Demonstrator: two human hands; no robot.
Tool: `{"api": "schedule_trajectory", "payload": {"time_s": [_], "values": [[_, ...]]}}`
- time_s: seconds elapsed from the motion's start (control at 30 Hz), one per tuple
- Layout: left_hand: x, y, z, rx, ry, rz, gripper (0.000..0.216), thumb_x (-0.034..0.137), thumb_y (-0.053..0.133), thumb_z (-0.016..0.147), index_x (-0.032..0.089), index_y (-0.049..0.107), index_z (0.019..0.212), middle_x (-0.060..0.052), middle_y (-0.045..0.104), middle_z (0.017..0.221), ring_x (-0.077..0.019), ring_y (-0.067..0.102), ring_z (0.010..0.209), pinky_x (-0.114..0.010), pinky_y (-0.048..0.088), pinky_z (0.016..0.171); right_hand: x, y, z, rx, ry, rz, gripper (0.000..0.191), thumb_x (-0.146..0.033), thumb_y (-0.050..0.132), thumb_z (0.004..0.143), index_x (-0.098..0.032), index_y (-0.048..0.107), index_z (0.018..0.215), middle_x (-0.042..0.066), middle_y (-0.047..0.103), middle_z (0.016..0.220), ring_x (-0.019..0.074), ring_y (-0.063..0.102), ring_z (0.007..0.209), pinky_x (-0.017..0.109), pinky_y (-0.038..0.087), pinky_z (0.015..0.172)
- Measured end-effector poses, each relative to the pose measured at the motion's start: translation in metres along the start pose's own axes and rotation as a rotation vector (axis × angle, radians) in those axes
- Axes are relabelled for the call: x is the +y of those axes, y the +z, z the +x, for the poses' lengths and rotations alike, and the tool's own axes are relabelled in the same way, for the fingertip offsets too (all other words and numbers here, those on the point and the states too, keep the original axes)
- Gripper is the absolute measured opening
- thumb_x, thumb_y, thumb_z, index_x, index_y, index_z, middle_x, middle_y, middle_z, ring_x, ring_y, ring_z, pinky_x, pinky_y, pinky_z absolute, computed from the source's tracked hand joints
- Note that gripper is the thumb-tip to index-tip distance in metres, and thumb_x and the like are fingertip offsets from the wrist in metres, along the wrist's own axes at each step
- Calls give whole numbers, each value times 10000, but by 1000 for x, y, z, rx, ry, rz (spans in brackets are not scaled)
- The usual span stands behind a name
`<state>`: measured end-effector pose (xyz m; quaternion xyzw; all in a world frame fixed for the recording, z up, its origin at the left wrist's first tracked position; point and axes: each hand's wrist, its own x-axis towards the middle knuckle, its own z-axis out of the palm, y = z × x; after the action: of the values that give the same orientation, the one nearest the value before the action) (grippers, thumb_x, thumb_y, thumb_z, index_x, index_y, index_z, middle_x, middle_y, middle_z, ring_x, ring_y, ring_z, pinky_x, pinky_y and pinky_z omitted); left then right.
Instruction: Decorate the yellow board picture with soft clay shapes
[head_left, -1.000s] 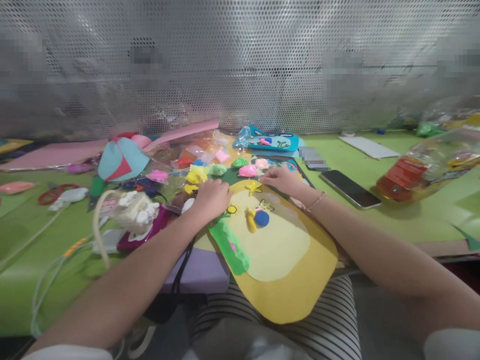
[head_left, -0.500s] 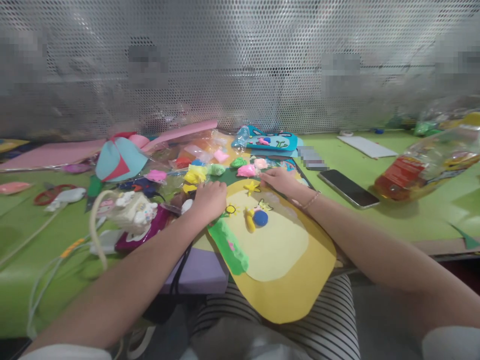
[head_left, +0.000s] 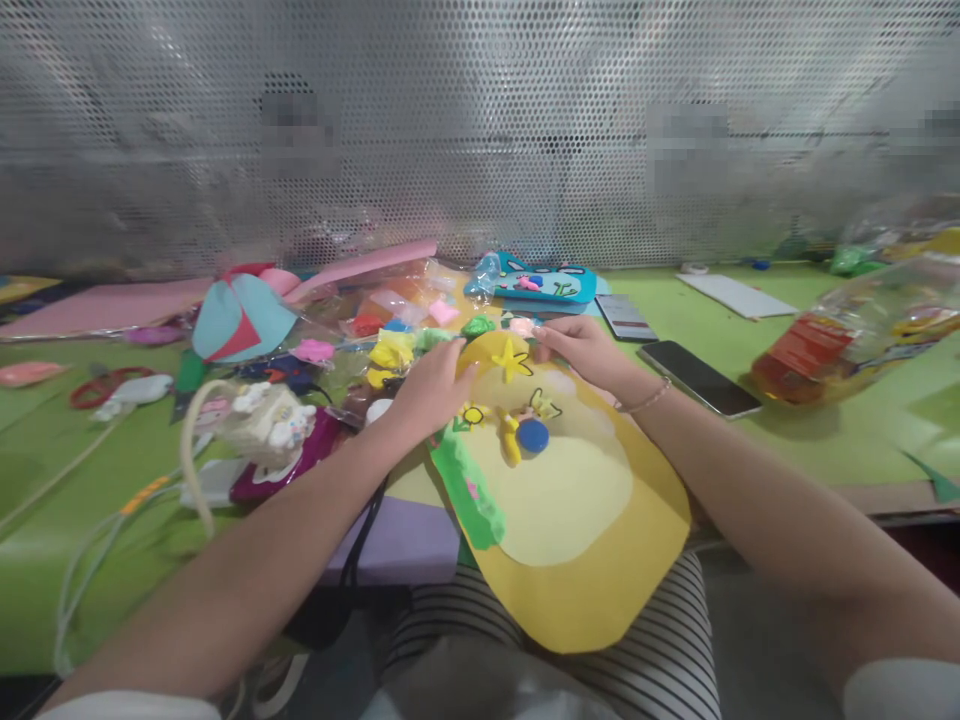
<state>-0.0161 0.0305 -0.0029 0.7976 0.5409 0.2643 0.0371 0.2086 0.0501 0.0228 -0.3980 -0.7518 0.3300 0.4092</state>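
Note:
A rounded yellow paper card (head_left: 592,590) with a paler yellow panel extends from the table edge over my lap. It bears a yellow star (head_left: 510,360), a blue disc (head_left: 533,435) beside a curved yellow piece (head_left: 511,438), a small sun (head_left: 473,414) and a green clay strip (head_left: 469,490) along the left edge. My left hand (head_left: 431,392) grips the card's upper left edge, thumb near the front, other fingers partly hidden. At the upper right edge, the bent fingers of my right hand (head_left: 581,350) close on the card.
Beyond the card lie bagged clay lumps, including yellow (head_left: 391,350) and green (head_left: 478,326). A power strip (head_left: 274,425) with cables and red scissors (head_left: 112,388) are on the left. To the right are a black phone (head_left: 699,377) and a tilted bottle (head_left: 855,325). A perforated metal panel (head_left: 480,130) stands behind.
The card has moved slightly up and right, now covering the bright pink clay lump behind its top edge. My left hand has shifted up and right, its fingers straighter; my right hand moved slightly right.

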Motion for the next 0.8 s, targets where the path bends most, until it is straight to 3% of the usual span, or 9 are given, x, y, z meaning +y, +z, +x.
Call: {"api": "schedule_trajectory", "payload": {"time_s": [0.1, 0.2, 0.3, 0.43, 0.6, 0.8], "values": [[3, -1, 1, 75, 17, -342, 491, 368, 562, 822, 133, 466, 1242, -138, 583, 1248, -211, 557, 1145, -383, 426, 997, 3, -1, -1, -76, -39, 24, 530, -635, 531, 777, -161, 575, 542, 33, 570, 578, 120, 476, 573, 262, 357, 569], [8, -4, 1, 16, -18, -478, 534, 355, 667, 732, 153, 512, 1202, -111, 627, 1190, -213, 590, 1094, -372, 457, 961, 3, 1, -2, -144, -93, 34, 520, -608, 507, 813, -164, 549, 545, 16, 546, 575, 105, 453, 558, 257, 343, 560], [11, -6, -1, -76, -43, -464, 453, 351, 670, 714, 156, 598, 1116, -74, 670, 1096, -211, 627, 981, -344, 495, 874, 0, 6, -3, -194, -121, 94, 468, -573, 544, 808, -168, 517, 576, -7, 514, 579, 91, 430, 546, 247, 337, 541], [11, -8, -1, -147, -11, -421, 318, 371, 598, 766, 153, 673, 986, -33, 698, 927, -190, 631, 836, -313, 497, 772, -3, 13, -3, -210, -46, 175, 364, -500, 696, 703, -166, 553, 691, -29, 516, 591, 87, 448, 538, 233, 343, 507], [11, -10, -1, -134, 1, -417, 306, 397, 541, 806, 138, 692, 867, -22, 689, 829, -173, 610, 770, -279, 468, 724, -8, 15, -5, -152, -2, 149, 279, -396, 761, 646, -157, 632, 711, 13, 613, 648, 123, 557, 614, 267, 438, 574], [12, -8, -1, -80, -69, -472, 284, 386, 572, 779, 140, 682, 869, -32, 690, 834, -179, 612, 773, -282, 473, 726, -11, 13, -5, -75, -122, 22, 189, -354, 722, 699, -175, 719, 758, 45, 663, 744, 152, 589, 679, 301, 478, 621]]}}
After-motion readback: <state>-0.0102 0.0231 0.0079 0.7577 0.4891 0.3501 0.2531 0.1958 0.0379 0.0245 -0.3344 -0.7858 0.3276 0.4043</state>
